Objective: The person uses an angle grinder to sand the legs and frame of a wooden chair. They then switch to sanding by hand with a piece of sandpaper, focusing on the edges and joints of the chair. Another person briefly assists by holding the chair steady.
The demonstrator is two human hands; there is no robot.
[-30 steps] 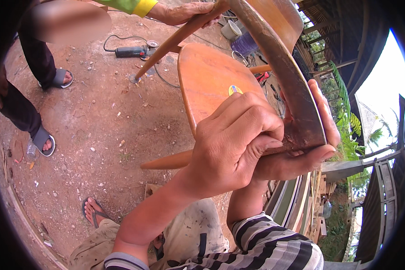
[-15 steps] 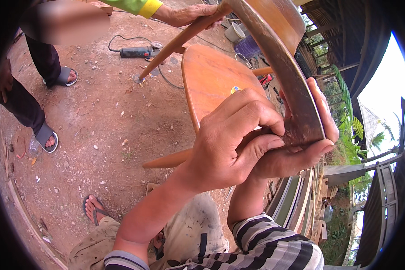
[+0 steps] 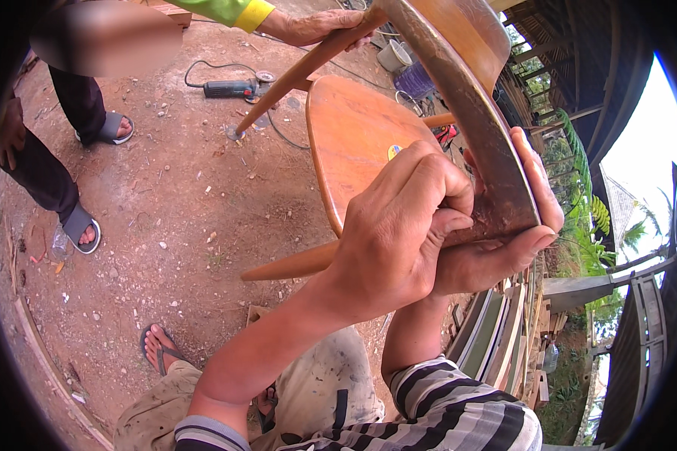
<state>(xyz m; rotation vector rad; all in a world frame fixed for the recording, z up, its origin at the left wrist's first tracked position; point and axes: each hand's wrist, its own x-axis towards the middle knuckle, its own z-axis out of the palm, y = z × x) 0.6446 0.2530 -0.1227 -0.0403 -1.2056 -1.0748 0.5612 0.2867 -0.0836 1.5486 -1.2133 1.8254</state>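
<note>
A wooden chair with an orange-brown seat stands before me, its dark, worn armrest curving down toward me. My right hand grips the lower end of that armrest, fingers wrapped round its far side and thumb along the underside. My left hand is closed in a pinch against the armrest's end, knuckles bent; whatever is between its thumb and fingertips is hidden. At the top, another person's hand holds the chair's frame where a slanting leg meets the armrest.
An angle grinder with a cable lies on the dirt ground behind. The other person's sandalled feet are at the left. A bucket and purple container sit at the back; stacked planks lie at my right.
The bent fingers and thumb of my left hand have shifted slightly on the armrest's end. The chair, grinder and feet appear slightly farther right in the view; my right hand keeps its grip.
</note>
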